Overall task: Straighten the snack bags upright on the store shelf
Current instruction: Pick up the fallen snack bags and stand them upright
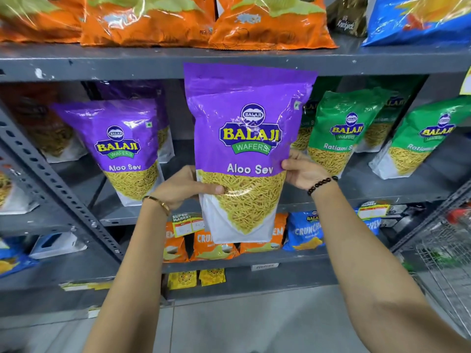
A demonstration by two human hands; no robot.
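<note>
A large purple Aloo Sev bag (248, 138) hangs upright in front of the grey middle shelf (382, 194), lifted clear of it. My left hand (183, 188) grips its lower left edge with the thumb on the front. My right hand (302, 171) holds its right edge at mid-height. A second purple Aloo Sev bag (127, 149) stands on the shelf to the left, leaning slightly. Two green Ratlami Sev bags (341, 133) (420, 141) stand to the right, tilted leftward, with more bags behind them.
Orange bags (270, 24) and a blue bag (418, 19) fill the shelf above. Small orange (211, 245) and blue (305, 233) Crunchem packs sit on the shelf below. A slotted grey upright (58, 184) runs at the left; a wire trolley (443, 250) stands at the right.
</note>
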